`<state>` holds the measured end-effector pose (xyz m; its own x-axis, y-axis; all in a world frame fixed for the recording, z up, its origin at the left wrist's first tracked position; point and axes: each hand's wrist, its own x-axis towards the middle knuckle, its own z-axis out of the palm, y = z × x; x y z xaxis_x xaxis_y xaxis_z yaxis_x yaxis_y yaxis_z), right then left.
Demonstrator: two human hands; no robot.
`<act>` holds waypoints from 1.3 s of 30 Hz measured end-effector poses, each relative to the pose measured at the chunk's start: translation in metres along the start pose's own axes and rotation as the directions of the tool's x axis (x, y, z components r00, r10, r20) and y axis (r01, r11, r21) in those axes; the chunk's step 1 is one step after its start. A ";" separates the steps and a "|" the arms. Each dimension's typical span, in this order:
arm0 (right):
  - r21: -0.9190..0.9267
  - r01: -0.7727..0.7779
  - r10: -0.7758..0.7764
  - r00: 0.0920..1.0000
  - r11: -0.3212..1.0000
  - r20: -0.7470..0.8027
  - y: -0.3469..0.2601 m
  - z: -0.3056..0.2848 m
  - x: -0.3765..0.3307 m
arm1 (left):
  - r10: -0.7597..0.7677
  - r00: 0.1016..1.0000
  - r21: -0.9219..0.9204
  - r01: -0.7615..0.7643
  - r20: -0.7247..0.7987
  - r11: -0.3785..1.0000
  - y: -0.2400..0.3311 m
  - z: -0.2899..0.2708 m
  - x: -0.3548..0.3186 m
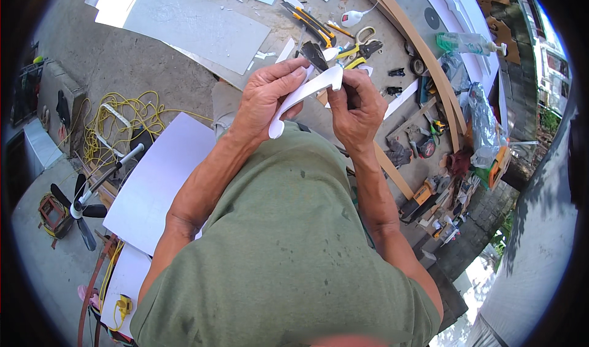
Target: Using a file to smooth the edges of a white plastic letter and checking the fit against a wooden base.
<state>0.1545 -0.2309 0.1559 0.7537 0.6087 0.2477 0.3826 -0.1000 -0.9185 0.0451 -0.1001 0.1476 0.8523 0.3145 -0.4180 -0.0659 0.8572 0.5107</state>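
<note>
Over the table's near edge my left hand (265, 92) is closed round a curved white strip (302, 95), with the thumb on top and fingers underneath. The strip looks like thin foam board or plastic and has a rounded lower end. At its bent upper right end, my right hand (359, 111) is closed with thumb and finger against it; whether a small tool is in those fingers I cannot tell. Just beyond the strip is a dark, flat-looking piece (314, 55). Yellow-handled scissors (362, 51) and a yellow-and-black utility knife (313, 25) lie past my hands.
The worktable holds a grey sheet (196, 28), a small white bottle (351, 19), a tape roll (417, 66) and a long curved brown strip (423, 40). To the left are a white panel (159, 181), a fan (76, 209) and a tangled yellow cord (126, 123).
</note>
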 end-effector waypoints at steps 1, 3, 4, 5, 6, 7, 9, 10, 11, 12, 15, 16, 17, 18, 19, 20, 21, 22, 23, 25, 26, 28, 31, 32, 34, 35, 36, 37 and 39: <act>0.015 -0.021 0.021 1.000 1.000 -0.001 0.000 0.001 -0.001 | -0.003 1.000 0.006 0.003 -0.020 1.000 -0.001 -0.002 0.001; 0.033 -0.044 0.044 0.999 0.999 0.002 -0.002 0.005 -0.006 | 0.004 0.998 0.018 -0.002 -0.069 1.000 -0.004 -0.002 0.004; -0.004 -0.010 0.010 1.000 1.000 0.028 -0.005 0.008 -0.011 | 0.010 0.993 0.031 -0.006 -0.116 0.999 -0.005 -0.002 0.004; -0.042 0.025 -0.022 0.998 0.999 0.051 -0.006 0.008 -0.013 | 0.007 0.993 0.032 -0.004 -0.116 0.999 -0.004 -0.002 0.003; -0.042 0.023 -0.020 0.999 0.999 0.049 -0.006 0.007 -0.012 | 0.012 0.997 0.035 -0.009 -0.073 0.999 -0.002 -0.003 0.002; -0.071 0.055 -0.051 0.997 0.996 0.054 -0.007 0.005 -0.010 | 0.017 0.999 0.038 -0.015 -0.029 0.999 -0.001 -0.003 0.001; -0.051 0.051 -0.049 0.998 0.997 0.031 -0.001 0.007 -0.009 | 0.025 0.997 0.076 -0.019 -0.075 0.997 -0.005 0.000 0.005; -0.051 0.050 -0.048 0.998 0.997 0.033 -0.001 0.007 -0.012 | 0.035 0.992 0.116 -0.022 -0.119 0.993 -0.006 0.001 0.006; -0.031 0.021 -0.021 1.000 0.999 0.001 -0.002 0.008 -0.013 | 0.036 0.992 0.118 -0.022 -0.119 0.993 -0.005 0.000 0.006; -0.010 -0.007 0.007 1.000 1.000 -0.030 -0.005 0.009 -0.014 | 0.034 0.997 0.107 -0.026 -0.074 0.994 -0.004 -0.002 0.004; -0.097 0.080 -0.075 0.996 0.992 0.057 -0.008 0.003 -0.013 | 0.027 0.999 0.078 -0.025 -0.024 0.997 -0.006 -0.005 0.004; -0.113 0.103 -0.095 0.993 0.988 0.074 -0.006 0.002 -0.012 | 0.022 1.000 0.060 -0.021 -0.017 0.998 -0.007 -0.005 0.004; -0.101 0.098 -0.095 0.995 0.990 0.035 -0.004 0.006 -0.009 | 0.024 1.000 0.060 -0.023 -0.018 0.998 -0.007 -0.004 0.004; -0.099 0.100 -0.097 0.995 0.990 0.036 -0.003 0.007 -0.008 | 0.023 0.998 0.081 -0.018 -0.061 0.997 -0.007 -0.001 0.004; -0.070 0.053 -0.054 0.999 0.996 -0.008 -0.002 0.008 -0.009 | 0.023 0.994 0.102 -0.013 -0.103 0.995 -0.007 0.001 0.004; -0.040 0.007 -0.009 0.998 0.999 -0.055 -0.001 0.009 -0.009 | 0.023 0.995 0.103 -0.012 -0.102 0.995 -0.007 -0.001 0.005; -0.040 0.007 -0.009 0.998 0.999 -0.057 -0.003 0.010 -0.012 | 0.034 0.998 0.098 -0.028 -0.061 0.995 -0.007 -0.005 0.005; -0.051 0.040 -0.041 0.999 0.998 -0.022 -0.006 0.011 -0.017 | 0.044 0.999 0.093 -0.042 -0.020 0.995 -0.006 -0.007 0.005; -0.061 0.070 -0.070 0.997 0.996 0.015 -0.009 0.011 -0.022 | 0.043 0.999 0.091 -0.041 -0.020 0.995 -0.006 -0.006 0.004; -0.104 0.097 -0.095 0.995 0.990 0.025 -0.010 0.008 -0.013 | 0.057 0.997 0.085 -0.053 -0.050 0.995 -0.006 -0.001 0.002; -0.144 0.129 -0.125 0.991 0.981 0.037 -0.010 0.006 -0.008 | 0.059 0.997 0.085 -0.055 -0.051 0.995 -0.006 -0.001 0.003; -0.133 0.116 -0.114 0.993 0.984 0.021 -0.010 0.007 -0.012 | 0.039 0.997 0.098 -0.033 -0.066 0.995 -0.007 -0.004 0.004; -0.118 0.150 -0.149 0.989 0.982 0.022 -0.008 0.009 -0.013 | 0.014 0.999 0.064 -0.012 -0.042 0.998 -0.001 -0.002 0.001; -0.109 0.201 -0.196 0.979 0.974 0.052 -0.007 0.008 -0.014 | 0.014 0.999 0.062 -0.011 -0.044 0.998 -0.002 -0.003 0.001; -0.144 0.214 -0.211 0.977 0.966 0.037 -0.004 0.005 -0.006 | 0.008 1.000 0.059 -0.010 0.019 0.998 -0.002 -0.006 0.001; -0.180 0.229 -0.229 0.973 0.957 0.019 -0.002 0.006 -0.001 | 0.008 1.000 0.060 -0.010 0.020 0.998 -0.002 -0.005 0.001; -0.180 0.229 -0.230 0.973 0.957 0.018 -0.001 0.007 0.002 | 0.006 1.000 0.057 -0.005 -0.018 0.998 -0.003 -0.005 0.001; -0.198 0.307 -0.308 0.951 0.931 0.027 0.000 0.008 0.003 | 0.003 0.998 0.055 0.000 -0.055 0.998 -0.003 -0.004 0.001; -0.213 0.382 -0.382 0.923 0.899 0.043 0.001 0.007 0.004 | 0.021 0.997 0.072 -0.015 -0.075 0.997 -0.002 -0.001 0.000</act>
<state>0.1540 -0.2228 0.1537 0.5264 0.6340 0.5665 0.7459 -0.0246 -0.6656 0.0444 -0.1008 0.1457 0.8096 0.3619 -0.4622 -0.0413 0.8206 0.5701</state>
